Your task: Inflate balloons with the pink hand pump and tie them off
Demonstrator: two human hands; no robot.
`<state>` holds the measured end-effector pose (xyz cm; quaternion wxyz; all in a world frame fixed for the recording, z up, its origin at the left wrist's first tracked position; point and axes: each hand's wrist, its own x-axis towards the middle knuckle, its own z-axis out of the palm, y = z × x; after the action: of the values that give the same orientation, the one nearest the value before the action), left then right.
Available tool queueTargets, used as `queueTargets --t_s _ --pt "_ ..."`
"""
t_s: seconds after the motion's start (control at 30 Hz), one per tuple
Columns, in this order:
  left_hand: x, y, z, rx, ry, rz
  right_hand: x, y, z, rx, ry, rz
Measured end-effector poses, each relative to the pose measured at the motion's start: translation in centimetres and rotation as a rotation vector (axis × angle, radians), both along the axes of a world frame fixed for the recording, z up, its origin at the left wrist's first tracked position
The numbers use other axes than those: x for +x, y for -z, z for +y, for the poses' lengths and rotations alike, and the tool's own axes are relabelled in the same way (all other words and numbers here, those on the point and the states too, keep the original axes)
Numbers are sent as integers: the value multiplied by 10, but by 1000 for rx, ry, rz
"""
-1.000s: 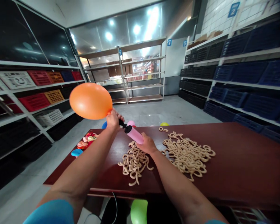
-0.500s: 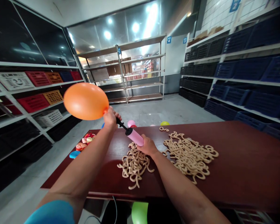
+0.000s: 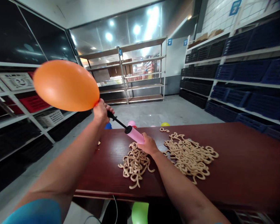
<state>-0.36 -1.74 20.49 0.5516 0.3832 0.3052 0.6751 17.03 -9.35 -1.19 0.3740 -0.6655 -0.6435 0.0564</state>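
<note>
My left hand (image 3: 101,112) is closed around the neck of an inflated orange balloon (image 3: 66,85) and the black end of a hand balloon pump. That pump has a pink barrel (image 3: 135,135) and a black rod, which is drawn well out. Around the barrel's lower end wraps my right hand (image 3: 148,144). The balloon sits up and left of my left hand. Under my right hand lies a small heap of beige curled, rope-like pieces (image 3: 135,165) on the dark red table (image 3: 242,155). How the balloon's neck fits onto the pump is hidden by my fingers.
A larger heap of beige curled pieces (image 3: 189,154) covers the table right of centre. Pink (image 3: 131,123) and yellow balloons (image 3: 165,124) show past its far edge. A green balloon (image 3: 140,213) is below the near edge. Shelves with crates (image 3: 249,70) line both sides.
The orange balloon has grown larger. My left hand has moved up and left with the black end, so more of the pump's rod shows. My right hand has barely moved.
</note>
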Motion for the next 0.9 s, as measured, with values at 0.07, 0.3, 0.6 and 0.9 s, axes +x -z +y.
queueTargets --t_s 0.07,0.3,0.6,0.9 --pt "-9 -14 3 28 -5 -9 0 -1 0 5 2 11" --pt "13 20 4 -21 -8 33 -1 1 -3 -52 -3 -5" --pt "53 77 -9 -141 47 26 -1 -1 -5 -38 -15 -17" --pt "-4 -5 2 -21 -19 -16 -1 -4 -2 8 10 21"
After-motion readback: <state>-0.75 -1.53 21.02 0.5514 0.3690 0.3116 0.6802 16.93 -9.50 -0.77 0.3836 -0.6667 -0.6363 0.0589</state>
